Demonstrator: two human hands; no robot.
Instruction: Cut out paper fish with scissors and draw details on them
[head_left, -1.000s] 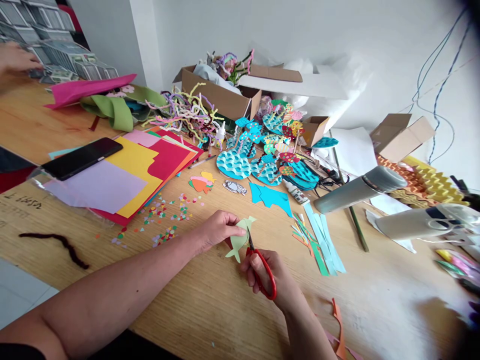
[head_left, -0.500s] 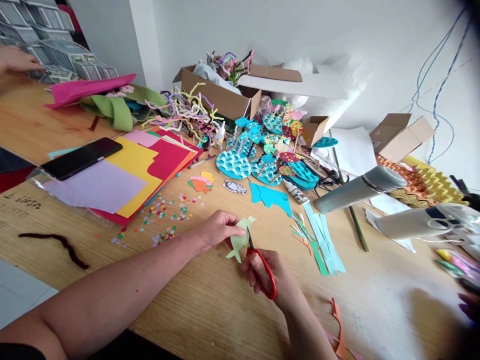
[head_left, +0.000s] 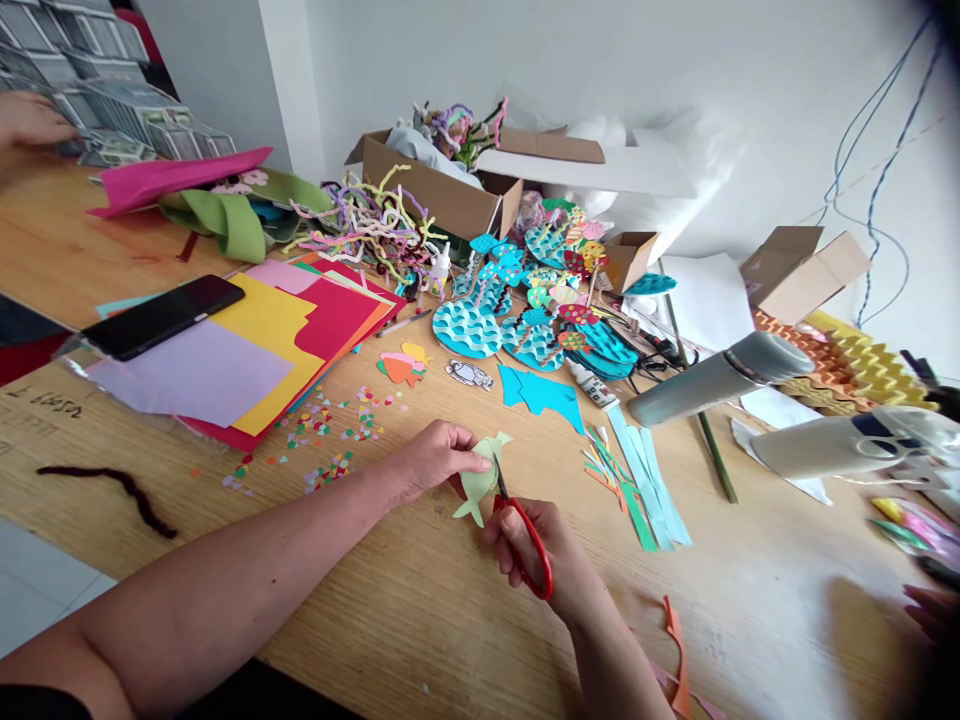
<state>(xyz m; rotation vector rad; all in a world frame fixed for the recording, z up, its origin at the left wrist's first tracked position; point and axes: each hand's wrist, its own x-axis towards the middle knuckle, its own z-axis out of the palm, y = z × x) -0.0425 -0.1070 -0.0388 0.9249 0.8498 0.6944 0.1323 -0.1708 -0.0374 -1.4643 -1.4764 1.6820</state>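
Between the thumb and fingers of my left hand [head_left: 444,462] is a pale green paper fish [head_left: 477,488], its forked tail pointing down toward me. My right hand [head_left: 536,550] grips red-handled scissors [head_left: 541,562], and their dark blades lie against the fish's right edge. Whether the blades are fully closed I cannot tell. Beyond my hands lie a few cut paper fish [head_left: 401,366] in orange, pink and yellow, a paper cutout with a black-and-white drawing [head_left: 469,374] and blue paper pieces [head_left: 541,396].
Coloured paper sheets [head_left: 191,370] with a phone [head_left: 166,314] lie left, near scattered paper dots [head_left: 330,440]. Blue wavy paper models [head_left: 466,328] stand behind. Paper strips [head_left: 651,490], a grey bottle [head_left: 712,380] and a white bottle [head_left: 847,445] are right. Another person's hand [head_left: 34,120] is far left.
My hands, the scissors and the green fish stay almost in place. The other person's hand at far left shifts slightly, and a dim hand at the right edge moves a little further into view.
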